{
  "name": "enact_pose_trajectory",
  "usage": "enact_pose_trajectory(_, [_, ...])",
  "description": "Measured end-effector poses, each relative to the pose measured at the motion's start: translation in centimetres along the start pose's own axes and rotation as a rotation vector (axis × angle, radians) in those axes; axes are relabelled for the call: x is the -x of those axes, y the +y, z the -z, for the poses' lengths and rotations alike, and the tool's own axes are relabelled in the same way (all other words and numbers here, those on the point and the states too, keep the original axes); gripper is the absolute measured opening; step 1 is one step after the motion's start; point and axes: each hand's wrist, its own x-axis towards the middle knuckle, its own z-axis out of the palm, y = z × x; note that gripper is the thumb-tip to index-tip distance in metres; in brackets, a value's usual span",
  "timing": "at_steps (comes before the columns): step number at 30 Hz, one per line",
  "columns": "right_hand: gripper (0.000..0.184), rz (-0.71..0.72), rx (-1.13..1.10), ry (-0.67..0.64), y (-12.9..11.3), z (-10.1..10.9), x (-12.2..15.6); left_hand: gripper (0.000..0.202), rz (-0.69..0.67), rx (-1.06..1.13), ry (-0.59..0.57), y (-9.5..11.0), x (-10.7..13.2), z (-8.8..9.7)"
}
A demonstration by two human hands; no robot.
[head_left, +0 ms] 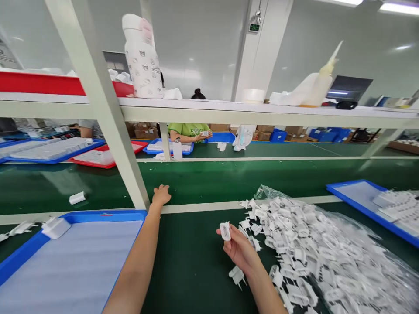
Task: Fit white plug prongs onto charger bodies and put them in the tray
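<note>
My right hand pinches a small white plastic plug shell between thumb and fingers, its hollow side turned up towards me. Beside that hand on the right lies a big heap of similar white plug shells, some showing pins. A single loose plug shell rests on the green table just below my right wrist. My left hand stretches forward past the pale rail, over the green belt by the shelf post. Its fingers look slightly apart, with nothing visible in them.
A blue tray lined with white stands at left, a white block-shaped charger housing on its rim. One white piece lies on the belt. A post rises near my left hand. Another blue tray sits at right.
</note>
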Motion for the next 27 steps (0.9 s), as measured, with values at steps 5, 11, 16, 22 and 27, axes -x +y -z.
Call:
enact_pose_trajectory(5, [0.035,0.032,-0.072,0.099,0.1,0.7,-0.8,0.033,-0.126,-0.014,-0.089,2.2,0.7,-1.0])
enact_pose_trajectory(11, [0.034,0.179,-0.032,0.272,-0.2,1.4,-1.2,0.020,-0.342,0.049,-0.262,8.5,5.4,-7.5])
enact_pose_trajectory(16, [0.034,0.265,0.016,0.333,-1.0,2.2,-1.2,0.058,-0.419,0.181,-0.428,9.0,7.4,-9.1])
enact_pose_trajectory(22, [0.033,0.383,0.056,0.395,-1.7,1.9,-1.0,0.044,-0.554,0.645,-0.630,4.7,6.0,-9.1])
enact_pose_trajectory(27, [0.042,0.425,0.182,0.444,-1.5,1.8,-1.1,0.011,-0.541,0.687,-0.510,5.0,6.8,-10.1])
